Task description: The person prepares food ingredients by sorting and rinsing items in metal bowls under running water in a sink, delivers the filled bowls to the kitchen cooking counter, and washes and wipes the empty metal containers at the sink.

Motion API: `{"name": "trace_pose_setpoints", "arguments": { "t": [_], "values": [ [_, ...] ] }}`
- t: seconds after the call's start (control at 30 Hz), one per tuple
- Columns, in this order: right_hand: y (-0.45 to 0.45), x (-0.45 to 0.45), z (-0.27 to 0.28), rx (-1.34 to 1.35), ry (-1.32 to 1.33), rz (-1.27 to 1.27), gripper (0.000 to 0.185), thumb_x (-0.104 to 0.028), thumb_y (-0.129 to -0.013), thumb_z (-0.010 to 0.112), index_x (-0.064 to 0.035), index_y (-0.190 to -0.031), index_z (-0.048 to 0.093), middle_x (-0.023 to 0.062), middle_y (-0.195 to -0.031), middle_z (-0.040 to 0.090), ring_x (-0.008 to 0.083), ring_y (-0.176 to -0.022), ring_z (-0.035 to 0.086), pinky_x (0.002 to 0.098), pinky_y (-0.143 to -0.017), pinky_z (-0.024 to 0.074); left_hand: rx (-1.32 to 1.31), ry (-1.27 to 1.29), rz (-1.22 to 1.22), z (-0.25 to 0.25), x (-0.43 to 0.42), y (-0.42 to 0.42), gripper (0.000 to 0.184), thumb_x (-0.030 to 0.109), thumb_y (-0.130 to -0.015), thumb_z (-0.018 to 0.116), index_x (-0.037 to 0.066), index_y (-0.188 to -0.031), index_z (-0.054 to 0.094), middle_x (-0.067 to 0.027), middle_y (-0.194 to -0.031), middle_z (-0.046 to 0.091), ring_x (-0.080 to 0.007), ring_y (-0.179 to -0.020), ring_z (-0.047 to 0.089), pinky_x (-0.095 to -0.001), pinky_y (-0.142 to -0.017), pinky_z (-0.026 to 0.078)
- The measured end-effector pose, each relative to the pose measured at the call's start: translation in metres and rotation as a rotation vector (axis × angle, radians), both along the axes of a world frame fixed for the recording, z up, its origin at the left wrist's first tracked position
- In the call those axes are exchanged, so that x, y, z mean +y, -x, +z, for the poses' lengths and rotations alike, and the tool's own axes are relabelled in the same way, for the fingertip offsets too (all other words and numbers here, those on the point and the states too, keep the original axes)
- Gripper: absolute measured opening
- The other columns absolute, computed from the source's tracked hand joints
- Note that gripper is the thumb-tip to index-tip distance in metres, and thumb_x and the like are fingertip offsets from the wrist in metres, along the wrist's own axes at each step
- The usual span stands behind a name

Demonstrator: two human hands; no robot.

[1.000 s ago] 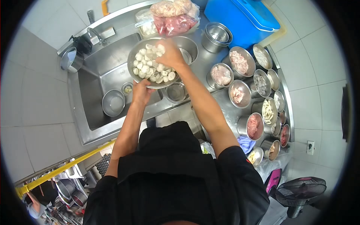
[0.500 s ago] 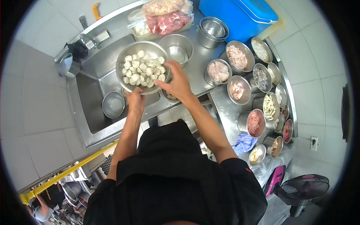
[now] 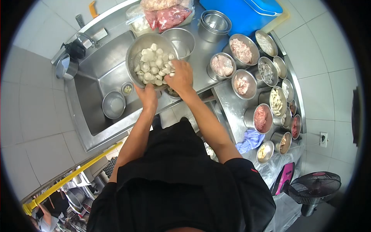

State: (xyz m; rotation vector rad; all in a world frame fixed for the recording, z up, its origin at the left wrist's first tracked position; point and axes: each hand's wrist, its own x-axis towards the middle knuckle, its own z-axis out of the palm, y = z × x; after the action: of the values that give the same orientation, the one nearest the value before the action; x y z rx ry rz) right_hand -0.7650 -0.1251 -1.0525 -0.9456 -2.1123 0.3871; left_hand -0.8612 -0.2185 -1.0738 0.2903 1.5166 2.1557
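Observation:
A metal colander [image 3: 133,58] holds many pale, round pieces [image 3: 151,62], mushrooms or balls; I cannot tell which. It is held tilted above the counter beside the sink. My left hand [image 3: 147,96] grips its near rim from below, with the thumb along the edge. On the right side my right hand [image 3: 181,76] curls over the rim, its thumb against the pieces and its other fingertips partly hidden. Behind the colander stands a wide metal bowl [image 3: 187,36]. Under the right wrist, another container [image 3: 172,93] is mostly covered.
The sink [image 3: 91,123] at left contains a small metal bowl [image 3: 114,105] and a drain [image 3: 127,88]. Bagged meat [image 3: 172,17] lies at the back, beside a blue cooler [image 3: 243,15]. Several metal bowls of meat [image 3: 241,50] and other food fill the right counter, with a purple cloth [image 3: 250,141].
The colander has shifted slightly right and tipped more, and its pieces have bunched together. My right hand has closed in from a spread pose. My left hand has moved right with the rim.

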Motion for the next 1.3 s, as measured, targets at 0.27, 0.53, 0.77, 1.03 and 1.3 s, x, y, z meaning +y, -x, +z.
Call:
{"name": "trace_pose_setpoints", "arguments": {
  "t": [0.27,0.53,0.77,1.03,1.3],
  "values": [
    [-0.030,-0.005,-0.024,0.248,0.218,0.133,0.055,-0.019,-0.060,0.073,-0.0028,-0.107,0.052,0.0170,-0.109,0.052,0.0357,-0.104,0.050,0.0433,-0.093,0.0378,0.105,-0.042,0.055,0.008,0.001,0.001,0.063,-0.012,-0.068,0.043,0.001,-0.128,0.032,-0.0170,-0.125,0.045,-0.0253,-0.111,0.049,-0.0332,-0.093,0.040],
    [0.006,0.017,0.011,-0.086,-0.068,0.295,0.087,-0.036,-0.046,0.080,-0.0051,-0.121,0.048,0.0223,-0.122,0.042,0.0391,-0.117,0.036,0.0483,-0.102,0.0245,0.064,-0.004,-0.008,0.013,0.001,-0.010,0.057,-0.011,-0.069,0.044,0.001,-0.123,0.035,-0.0147,-0.121,0.046,-0.0220,-0.108,0.050,-0.0302,-0.087,0.042],
    [-0.011,-0.007,0.007,-0.052,0.098,0.174,0.066,-0.029,-0.048,0.076,-0.0060,-0.107,0.057,0.0164,-0.107,0.048,0.0355,-0.105,0.044,0.0444,-0.088,0.0354,0.311,0.036,-0.034,0.019,-0.003,-0.020,0.077,-0.011,-0.071,0.040,0.000,-0.142,0.011,-0.0191,-0.138,0.030,-0.0274,-0.128,0.032,-0.0344,-0.107,0.023],
    [-0.027,-0.004,-0.010,0.255,0.052,0.159,0.075,-0.030,-0.050,0.081,-0.0057,-0.113,0.049,0.0177,-0.110,0.049,0.0365,-0.101,0.047,0.0469,-0.089,0.0361,0.375,0.029,-0.036,0.022,-0.004,-0.017,0.080,-0.011,-0.068,0.038,0.000,-0.142,0.010,-0.0192,-0.138,0.029,-0.0277,-0.128,0.031,-0.0351,-0.107,0.023],
    [0.003,0.000,0.006,-0.026,0.086,0.147,0.073,-0.028,-0.051,0.079,-0.0080,-0.115,0.049,0.0161,-0.109,0.052,0.0335,-0.104,0.046,0.0435,-0.089,0.0346,0.345,0.037,-0.048,0.013,-0.003,-0.020,0.081,-0.011,-0.066,0.036,0.000,-0.142,0.010,-0.0186,-0.137,0.030,-0.0281,-0.126,0.034,-0.0340,-0.106,0.024]
  ]
}}
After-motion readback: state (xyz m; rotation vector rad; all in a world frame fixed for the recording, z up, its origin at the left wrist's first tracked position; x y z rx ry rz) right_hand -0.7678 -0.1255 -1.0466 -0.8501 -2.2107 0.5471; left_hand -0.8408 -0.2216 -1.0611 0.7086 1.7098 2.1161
